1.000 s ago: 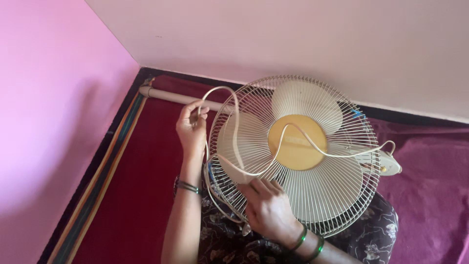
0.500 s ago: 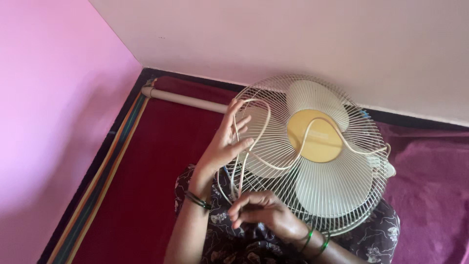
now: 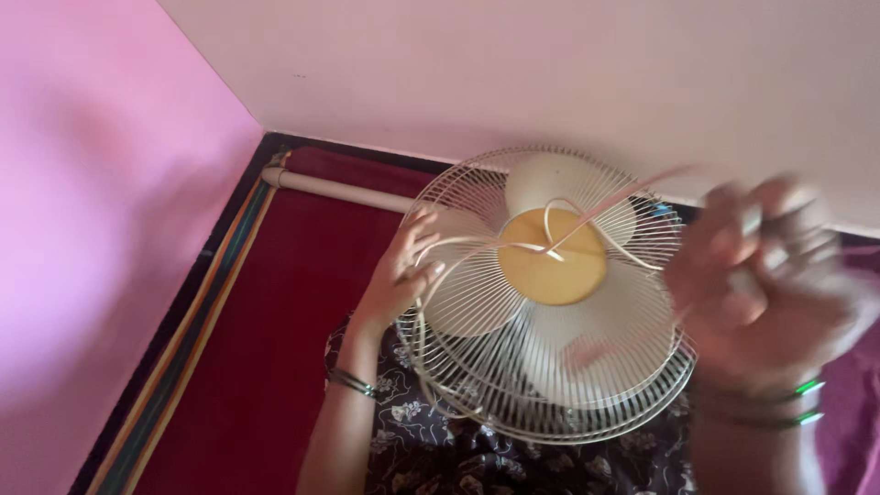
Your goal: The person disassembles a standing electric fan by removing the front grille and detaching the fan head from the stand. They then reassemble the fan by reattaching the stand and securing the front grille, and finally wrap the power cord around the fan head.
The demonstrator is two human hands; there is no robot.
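Pink walls meet a dark red mat (image 3: 275, 302) where a cream table fan (image 3: 550, 302) lies grille-up on the person's lap, at the picture's centre. Since half a second ago the right hand (image 3: 770, 284) has swung up from the grille's 6 o'clock edge to 3 o'clock, blurred, its grip impossible to tell. The left hand (image 3: 403, 270) stays at 9 o'clock, fingers curled on the white cord (image 3: 587, 220), which now loops across the yellow hub (image 3: 553, 268).

The fan (image 3: 550, 302) rests on the person's lap, above the mat (image 3: 275, 312). The pipe (image 3: 339, 191) lies behind the fan along the mat's far edge. The cord (image 3: 587, 215) crosses the fan's grille.
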